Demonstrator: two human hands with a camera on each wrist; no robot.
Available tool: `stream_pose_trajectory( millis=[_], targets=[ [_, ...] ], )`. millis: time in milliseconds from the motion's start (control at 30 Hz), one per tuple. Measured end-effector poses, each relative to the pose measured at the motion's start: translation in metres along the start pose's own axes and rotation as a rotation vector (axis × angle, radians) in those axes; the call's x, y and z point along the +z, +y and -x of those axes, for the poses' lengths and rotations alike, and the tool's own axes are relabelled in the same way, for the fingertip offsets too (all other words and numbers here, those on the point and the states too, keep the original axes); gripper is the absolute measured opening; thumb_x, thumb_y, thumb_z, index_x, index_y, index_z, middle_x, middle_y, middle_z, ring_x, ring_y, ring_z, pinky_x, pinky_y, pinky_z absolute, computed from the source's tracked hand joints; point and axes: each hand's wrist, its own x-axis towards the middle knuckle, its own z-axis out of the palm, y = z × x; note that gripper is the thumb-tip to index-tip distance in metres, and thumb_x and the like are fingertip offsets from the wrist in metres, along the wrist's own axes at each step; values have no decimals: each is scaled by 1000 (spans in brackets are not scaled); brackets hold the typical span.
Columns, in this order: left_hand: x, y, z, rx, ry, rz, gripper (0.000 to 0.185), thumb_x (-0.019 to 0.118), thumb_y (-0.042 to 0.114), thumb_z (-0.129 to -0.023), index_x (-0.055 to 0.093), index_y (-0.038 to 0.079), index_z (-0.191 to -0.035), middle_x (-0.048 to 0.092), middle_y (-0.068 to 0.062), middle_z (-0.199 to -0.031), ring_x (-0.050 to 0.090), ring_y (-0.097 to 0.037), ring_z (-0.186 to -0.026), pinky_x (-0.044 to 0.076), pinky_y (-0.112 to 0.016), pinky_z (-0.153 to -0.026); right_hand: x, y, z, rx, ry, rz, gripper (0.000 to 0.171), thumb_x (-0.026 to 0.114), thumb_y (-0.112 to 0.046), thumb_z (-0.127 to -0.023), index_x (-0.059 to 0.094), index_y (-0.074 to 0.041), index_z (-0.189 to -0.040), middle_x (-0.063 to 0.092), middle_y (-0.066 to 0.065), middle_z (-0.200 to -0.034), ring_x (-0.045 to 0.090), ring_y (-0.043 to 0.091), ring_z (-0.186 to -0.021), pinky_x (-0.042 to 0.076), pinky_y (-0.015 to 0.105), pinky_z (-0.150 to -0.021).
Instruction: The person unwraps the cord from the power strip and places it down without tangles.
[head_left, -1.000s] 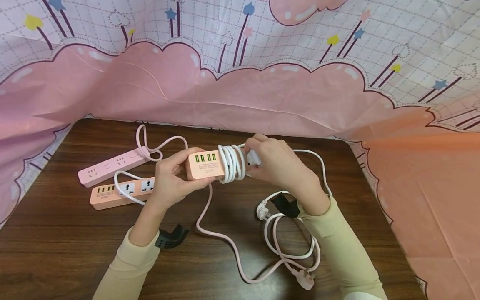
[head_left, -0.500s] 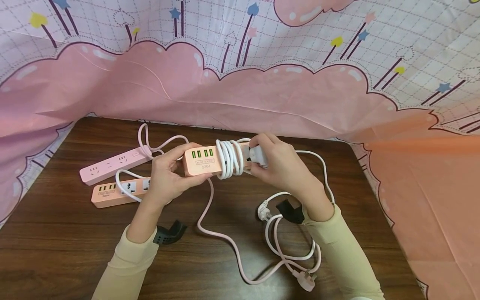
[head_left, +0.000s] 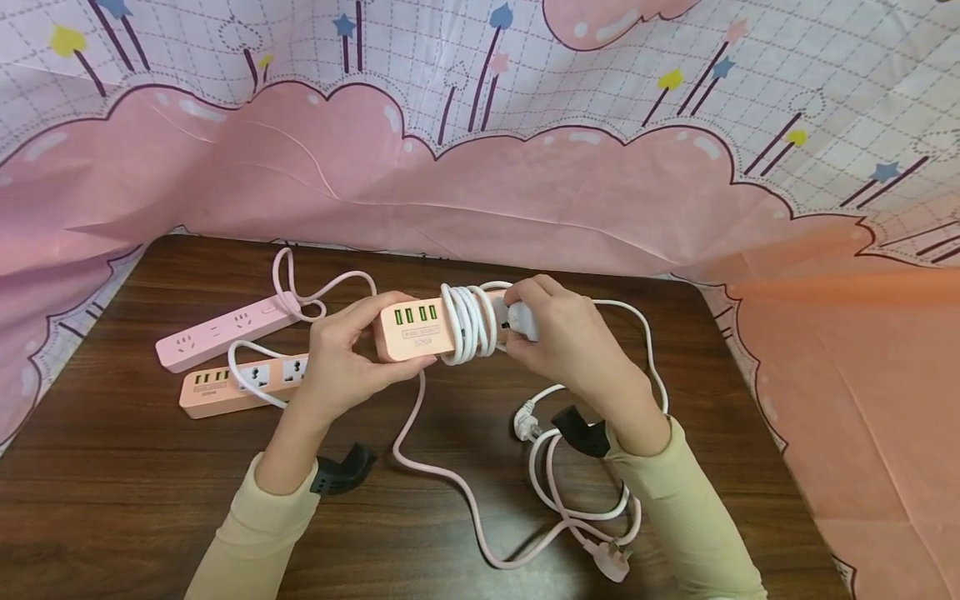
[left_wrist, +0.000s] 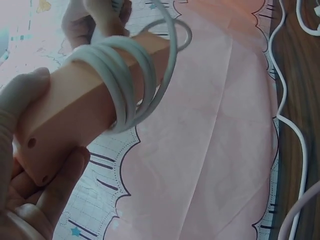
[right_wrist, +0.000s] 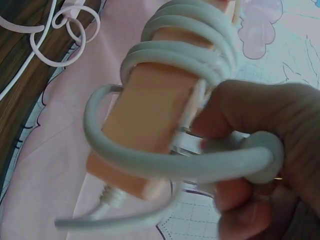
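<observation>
My left hand (head_left: 341, 362) grips the end of a peach power strip (head_left: 414, 343) with green USB ports, held up over the table. White cord (head_left: 468, 327) is wound in several turns around the strip's middle. My right hand (head_left: 573, 337) pinches a white plug (head_left: 522, 321) by the strip's far end, its prongs facing the socket side. In the right wrist view, the plug's cord (right_wrist: 200, 167) loops across the strip (right_wrist: 150, 110), and fingers partly hide the plug. The left wrist view shows my left thumb and fingers around the strip's end (left_wrist: 55, 145).
A pink power strip (head_left: 225, 333) and a second peach power strip (head_left: 228, 398) lie at the left of the brown table (head_left: 435, 533). A white plug (head_left: 525, 423), a pink plug (head_left: 609, 560) and looped cords lie at the right. Patterned cloth (head_left: 465, 200) hangs behind.
My right hand has shifted slightly right and down with the plug, uncovering more of the plug and the strip's far end. My left hand keeps its grip on the strip.
</observation>
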Motion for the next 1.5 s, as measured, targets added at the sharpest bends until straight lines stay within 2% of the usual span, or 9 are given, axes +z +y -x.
stream_pose_trajectory(
  millis=[167, 333, 533, 700, 833, 933, 1267, 1367, 1500],
  targets=[
    [1, -5, 2, -40, 23, 56, 56, 85, -8, -55, 63, -8, -106, 67, -18, -91, 59, -8, -74, 47, -14, -58, -2, -6, 3, -49, 75, -63, 27, 74, -4, -72, 58, -3, -94, 58, 9, -91, 57, 21, -68, 49, 33, -58],
    [-6, -5, 0, -106, 133, 145, 56, 79, -20, -55, 60, -13, -107, 66, -18, -94, 61, -7, -76, 50, -15, -62, -2, -5, 17, -43, 160, -155, 33, 78, -2, -71, 54, -3, -94, 54, 9, -94, 54, 15, -69, 47, 26, -55],
    [-16, -1, -5, -162, 223, 258, 53, 74, -23, -59, 56, -18, -109, 65, 0, -99, 60, -8, -81, 50, -16, -67, 27, 7, 43, 122, 199, -344, 43, 80, 6, -66, 48, 0, -93, 53, 10, -86, 53, 11, -67, 46, 19, -48],
    [-18, 3, -10, -161, 227, 346, 52, 79, -10, -65, 53, -20, -109, 66, 1, -100, 61, -10, -83, 51, -18, -69, 66, 15, 58, 318, 121, -596, 54, 74, 12, -70, 40, 2, -111, 58, 14, -89, 60, 14, -70, 51, 21, -55],
    [-15, 6, -12, -162, 218, 423, 50, 84, 7, -68, 60, -11, -109, 66, 0, -99, 61, -10, -84, 51, -19, -71, 92, 22, 62, 406, 22, -635, 55, 73, 8, -73, 45, 1, -120, 54, 15, -96, 57, 15, -74, 49, 22, -61],
    [-11, 9, -13, -168, 207, 476, 51, 85, 20, -68, 63, 0, -110, 67, 0, -99, 61, -10, -85, 51, -19, -71, 106, 27, 61, 386, -70, -553, 38, 75, 2, -73, 58, -1, -107, 56, 12, -93, 53, 17, -75, 45, 25, -63],
    [3, 14, -15, -194, 131, 556, 62, 85, 14, -67, 54, -19, -110, 66, -3, -99, 63, -13, -85, 53, -22, -70, 138, 33, 49, 218, -272, -330, 21, 78, -12, -73, 63, -8, -88, 62, 3, -86, 51, 19, -78, 42, 32, -69],
    [5, 13, -15, -189, 114, 564, 62, 85, 11, -68, 52, -21, -110, 66, -2, -99, 62, -12, -84, 53, -21, -69, 139, 35, 43, 177, -292, -346, 23, 77, -15, -77, 65, -5, -93, 65, 6, -91, 55, 22, -84, 44, 33, -74],
    [7, 13, -14, -191, 80, 552, 57, 80, -3, -66, 49, -23, -109, 66, -1, -98, 62, -12, -83, 53, -21, -67, 131, 35, 32, 176, -237, -520, 49, 72, -16, -82, 52, -3, -125, 57, 11, -123, 51, 24, -115, 40, 37, -97]
  ],
)
